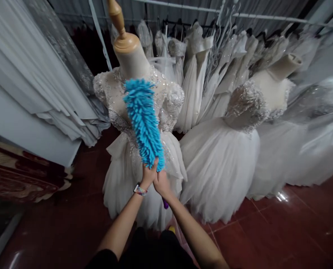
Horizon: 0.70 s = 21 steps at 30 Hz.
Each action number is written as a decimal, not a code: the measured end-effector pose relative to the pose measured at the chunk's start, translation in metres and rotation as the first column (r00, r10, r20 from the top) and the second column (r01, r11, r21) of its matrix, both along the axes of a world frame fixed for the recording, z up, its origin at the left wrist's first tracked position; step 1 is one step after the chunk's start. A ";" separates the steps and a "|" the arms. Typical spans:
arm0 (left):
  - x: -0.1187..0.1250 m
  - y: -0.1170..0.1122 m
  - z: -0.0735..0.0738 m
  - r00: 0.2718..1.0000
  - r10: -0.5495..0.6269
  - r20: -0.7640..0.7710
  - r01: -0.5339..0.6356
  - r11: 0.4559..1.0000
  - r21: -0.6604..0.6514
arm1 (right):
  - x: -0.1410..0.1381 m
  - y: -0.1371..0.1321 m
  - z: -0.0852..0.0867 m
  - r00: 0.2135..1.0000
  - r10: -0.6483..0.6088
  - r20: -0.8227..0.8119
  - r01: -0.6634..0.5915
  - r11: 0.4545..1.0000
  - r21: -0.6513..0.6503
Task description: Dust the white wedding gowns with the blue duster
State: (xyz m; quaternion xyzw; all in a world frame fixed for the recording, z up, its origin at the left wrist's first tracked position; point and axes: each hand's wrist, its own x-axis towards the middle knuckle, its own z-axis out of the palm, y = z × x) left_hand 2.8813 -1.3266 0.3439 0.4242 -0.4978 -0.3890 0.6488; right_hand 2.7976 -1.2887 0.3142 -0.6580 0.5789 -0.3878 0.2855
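Note:
A duster [144, 119] with a fluffy blue head and a purple handle end stands tilted up in front of me. My left hand [149, 175], with a patterned band at its wrist, is closed at the lower end of the blue head. Just beside it, my right hand [162, 184] wraps round the handle, whose purple tip pokes out below. Behind the duster is a white beaded gown [172, 99] with puffed sleeves on a dress form [133, 61] topped by a wooden neck cap. Whether the fluffy head touches the gown I cannot tell.
To the right stands a second dress form in a full-skirted white gown [222, 164], with more gowns beyond. White dresses [196, 74] hang on a metal rack [180, 5] behind. Pale drapes [43, 63] and a red patterned cloth [20, 168] are at left. The floor [259, 239] is red tile.

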 end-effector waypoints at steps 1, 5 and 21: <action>-0.004 0.000 0.000 0.999 0.032 0.007 -0.032 0.999 0.005 | -0.003 -0.002 -0.004 1.000 0.014 0.015 -0.013 1.000 -0.020; -0.026 0.005 0.004 0.994 0.030 0.107 -0.027 0.999 -0.027 | -0.017 -0.001 -0.026 0.980 0.013 0.200 0.030 0.977 -0.209; -0.008 -0.005 0.055 0.677 -0.108 0.728 0.184 0.983 -0.026 | 0.034 0.003 -0.008 0.717 -0.080 0.692 0.098 0.995 0.014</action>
